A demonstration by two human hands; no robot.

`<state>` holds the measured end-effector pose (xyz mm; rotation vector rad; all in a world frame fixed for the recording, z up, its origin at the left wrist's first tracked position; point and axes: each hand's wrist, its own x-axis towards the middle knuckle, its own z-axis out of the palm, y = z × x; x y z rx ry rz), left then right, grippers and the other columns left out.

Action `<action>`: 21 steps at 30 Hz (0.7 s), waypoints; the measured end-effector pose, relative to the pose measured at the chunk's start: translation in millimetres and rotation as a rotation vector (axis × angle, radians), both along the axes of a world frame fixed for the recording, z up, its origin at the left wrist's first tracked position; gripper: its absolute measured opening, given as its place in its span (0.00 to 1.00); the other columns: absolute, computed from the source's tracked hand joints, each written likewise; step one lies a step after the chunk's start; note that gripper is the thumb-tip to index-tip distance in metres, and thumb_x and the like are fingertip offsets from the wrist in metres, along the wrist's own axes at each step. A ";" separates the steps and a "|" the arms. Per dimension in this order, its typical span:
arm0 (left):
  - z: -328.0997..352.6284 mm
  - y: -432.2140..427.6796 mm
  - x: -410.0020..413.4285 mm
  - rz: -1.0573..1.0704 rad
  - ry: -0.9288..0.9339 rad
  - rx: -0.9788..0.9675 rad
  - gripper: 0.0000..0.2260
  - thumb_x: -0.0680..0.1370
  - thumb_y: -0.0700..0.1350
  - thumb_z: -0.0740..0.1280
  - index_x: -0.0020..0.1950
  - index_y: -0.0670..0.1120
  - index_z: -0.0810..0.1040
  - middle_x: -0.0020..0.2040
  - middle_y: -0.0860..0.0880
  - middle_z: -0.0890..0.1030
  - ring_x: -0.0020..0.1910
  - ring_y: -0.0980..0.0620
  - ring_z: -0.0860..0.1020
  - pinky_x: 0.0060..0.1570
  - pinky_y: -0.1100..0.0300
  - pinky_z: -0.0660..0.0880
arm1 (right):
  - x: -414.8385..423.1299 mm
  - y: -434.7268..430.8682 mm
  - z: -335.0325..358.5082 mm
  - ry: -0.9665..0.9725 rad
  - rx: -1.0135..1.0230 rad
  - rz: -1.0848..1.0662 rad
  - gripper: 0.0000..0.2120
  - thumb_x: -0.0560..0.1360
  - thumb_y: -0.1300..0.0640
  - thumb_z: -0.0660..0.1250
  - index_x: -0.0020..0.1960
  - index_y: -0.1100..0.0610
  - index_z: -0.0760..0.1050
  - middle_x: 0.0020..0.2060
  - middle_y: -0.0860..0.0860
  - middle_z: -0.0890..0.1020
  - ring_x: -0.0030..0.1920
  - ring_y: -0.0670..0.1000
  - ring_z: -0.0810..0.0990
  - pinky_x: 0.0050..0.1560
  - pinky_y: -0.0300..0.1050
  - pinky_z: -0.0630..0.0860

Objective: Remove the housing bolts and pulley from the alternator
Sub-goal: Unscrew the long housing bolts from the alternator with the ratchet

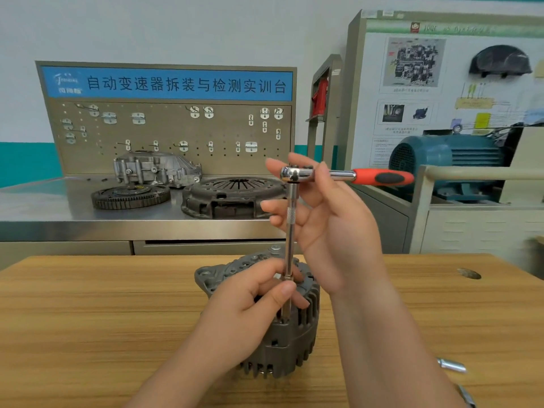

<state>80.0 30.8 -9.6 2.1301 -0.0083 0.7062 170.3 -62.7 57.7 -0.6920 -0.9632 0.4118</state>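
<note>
**Head view: ratchet wrench stands upright over the alternator, both hands on the tool**

The alternator [282, 334] sits on end in the middle of the wooden tabletop [88, 304], its round axis upright and its slotted grey body facing the viewer. A slim extension bar [290, 225] rises almost straight up from the near top edge of the alternator. On its upper end sits the ratchet wrench [297, 173], whose red and black handle lies level and points to the right.

The left hand [250, 307] rests on top of the alternator and pinches the lower end of the extension bar between thumb and curled fingers. The right hand [332, 219] is raised, palm turned left, with its fingers nearly straight. They lie behind the wrench head and the upper bar without wrapping round them.

A small shiny socket [452, 365] lies on the tabletop near its right edge, well apart from the alternator.

Farther back, a steel bench [44, 207] carries a toothed flywheel [131, 195] on the left, a clutch cover [232, 195] on the right and a grey metal casing [156, 169] behind them. A pegboard [167, 128] with hooks stands at its back. A blue motor [447, 160] sits at far right.
</note>
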 end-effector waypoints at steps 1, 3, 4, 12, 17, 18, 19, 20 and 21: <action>0.9 0.0 0.3 0.008 -0.001 0.000 0.07 0.75 0.55 0.59 0.51 0.65 0.74 0.43 0.61 0.85 0.43 0.39 0.81 0.48 0.44 0.76 | 1.2 0.5 1.2 -0.007 -0.025 -0.002 0.21 0.73 0.47 0.60 0.60 0.57 0.74 0.53 0.53 0.85 0.39 0.52 0.84 0.40 0.44 0.79; 3.5 -1.5 1.0 0.024 -0.034 -0.014 0.07 0.75 0.54 0.59 0.48 0.64 0.73 0.41 0.61 0.85 0.44 0.41 0.81 0.50 0.43 0.77 | 3.5 1.4 3.6 -0.058 -0.100 -0.020 0.20 0.73 0.45 0.59 0.58 0.56 0.75 0.52 0.54 0.85 0.41 0.52 0.83 0.41 0.45 0.78; 4.9 -1.8 1.3 0.031 -0.057 -0.028 0.06 0.75 0.53 0.59 0.47 0.64 0.74 0.41 0.60 0.85 0.44 0.45 0.82 0.51 0.44 0.76 | 4.5 1.2 5.0 -0.095 -0.140 -0.039 0.19 0.74 0.43 0.59 0.56 0.55 0.76 0.51 0.55 0.85 0.41 0.52 0.83 0.41 0.45 0.78; 14.5 5.4 -6.1 0.026 -0.230 -0.112 0.14 0.82 0.39 0.59 0.44 0.55 0.78 0.38 0.49 0.85 0.37 0.54 0.82 0.44 0.62 0.78 | 13.7 -36.2 -11.9 -0.686 -0.646 -0.505 0.13 0.72 0.39 0.67 0.43 0.47 0.81 0.40 0.46 0.84 0.42 0.45 0.81 0.46 0.46 0.79; 11.5 5.2 -7.6 0.045 -0.255 -0.184 0.10 0.81 0.38 0.59 0.46 0.50 0.76 0.37 0.48 0.85 0.36 0.53 0.83 0.42 0.63 0.79 | 10.4 -48.0 -44.2 -1.084 -0.980 -0.612 0.14 0.65 0.37 0.68 0.42 0.46 0.80 0.41 0.40 0.77 0.46 0.39 0.74 0.49 0.40 0.74; 11.9 5.9 -8.1 0.047 -0.253 -0.189 0.10 0.81 0.38 0.59 0.46 0.49 0.76 0.37 0.48 0.85 0.36 0.53 0.83 0.42 0.64 0.79 | 9.7 -47.5 -48.7 -1.124 -0.976 -0.634 0.14 0.66 0.37 0.68 0.43 0.45 0.79 0.43 0.39 0.76 0.47 0.38 0.72 0.50 0.38 0.73; 12.0 6.2 -8.4 0.047 -0.248 -0.190 0.10 0.81 0.38 0.59 0.46 0.49 0.76 0.38 0.48 0.85 0.36 0.53 0.83 0.42 0.64 0.79 | 9.1 -46.7 -52.0 -1.146 -0.955 -0.663 0.13 0.68 0.37 0.68 0.44 0.45 0.79 0.44 0.38 0.75 0.49 0.38 0.71 0.51 0.35 0.71; 11.6 6.5 -8.8 0.049 -0.243 -0.188 0.10 0.81 0.38 0.59 0.46 0.49 0.76 0.38 0.48 0.85 0.36 0.54 0.83 0.42 0.63 0.79 | 8.2 -45.9 -54.4 -1.166 -0.929 -0.693 0.12 0.68 0.37 0.68 0.45 0.43 0.78 0.45 0.37 0.73 0.49 0.37 0.69 0.50 0.31 0.67; 10.7 6.4 -8.7 0.050 -0.240 -0.186 0.10 0.81 0.38 0.59 0.46 0.50 0.76 0.38 0.49 0.85 0.36 0.54 0.83 0.43 0.62 0.79 | 7.2 -44.9 -56.5 -1.191 -0.909 -0.718 0.11 0.69 0.37 0.67 0.46 0.42 0.78 0.46 0.36 0.72 0.50 0.37 0.67 0.50 0.29 0.65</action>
